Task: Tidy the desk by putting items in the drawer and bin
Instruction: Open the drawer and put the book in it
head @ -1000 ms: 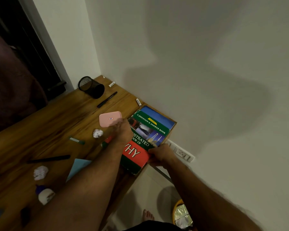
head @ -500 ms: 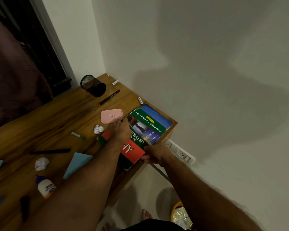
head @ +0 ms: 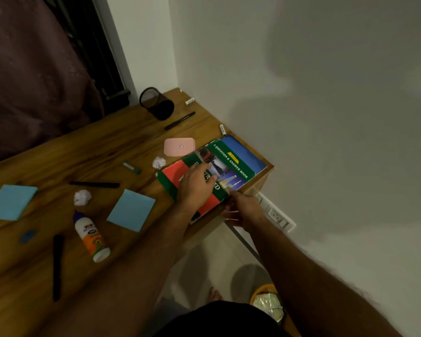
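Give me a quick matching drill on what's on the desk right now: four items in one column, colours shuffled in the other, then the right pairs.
Items:
1. small flat case
2. mesh pen cup
3. nearer paper square
4. crumpled paper ball

Colours:
A. white
B. light blue
C. pink
D. black

Pairs: 1-C, 2-D, 3-B, 4-A

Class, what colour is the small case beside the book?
Pink: the case shows best in the head view, lying left of the book.
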`<control>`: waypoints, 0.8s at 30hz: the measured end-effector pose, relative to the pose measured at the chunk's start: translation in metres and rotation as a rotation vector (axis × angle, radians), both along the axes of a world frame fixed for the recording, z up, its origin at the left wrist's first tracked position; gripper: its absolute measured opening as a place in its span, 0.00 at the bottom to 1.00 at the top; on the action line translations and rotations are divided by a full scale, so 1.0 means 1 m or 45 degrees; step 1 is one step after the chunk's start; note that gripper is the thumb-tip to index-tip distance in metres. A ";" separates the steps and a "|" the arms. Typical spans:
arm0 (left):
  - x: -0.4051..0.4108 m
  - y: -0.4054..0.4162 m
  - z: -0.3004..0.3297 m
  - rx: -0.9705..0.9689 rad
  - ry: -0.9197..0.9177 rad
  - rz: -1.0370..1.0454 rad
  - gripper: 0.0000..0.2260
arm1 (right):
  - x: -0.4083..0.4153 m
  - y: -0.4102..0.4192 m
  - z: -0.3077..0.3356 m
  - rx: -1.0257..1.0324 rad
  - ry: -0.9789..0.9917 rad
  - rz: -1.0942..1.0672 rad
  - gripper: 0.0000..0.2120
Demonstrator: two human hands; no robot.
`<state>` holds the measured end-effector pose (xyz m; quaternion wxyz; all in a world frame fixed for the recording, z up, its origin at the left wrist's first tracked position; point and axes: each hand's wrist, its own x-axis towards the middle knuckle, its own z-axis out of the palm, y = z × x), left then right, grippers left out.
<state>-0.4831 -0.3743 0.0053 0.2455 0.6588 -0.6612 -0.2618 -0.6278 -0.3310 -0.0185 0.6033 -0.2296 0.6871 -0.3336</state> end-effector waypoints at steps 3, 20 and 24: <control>-0.003 0.025 0.003 0.020 0.277 0.121 0.10 | 0.002 0.008 -0.006 0.019 -0.008 -0.088 0.24; 0.006 0.194 -0.060 1.245 1.543 0.835 0.14 | 0.022 0.073 -0.057 0.358 -0.169 -0.029 0.30; 0.030 0.204 -0.097 1.197 1.913 1.197 0.22 | 0.020 0.064 -0.071 0.394 -0.197 -0.033 0.33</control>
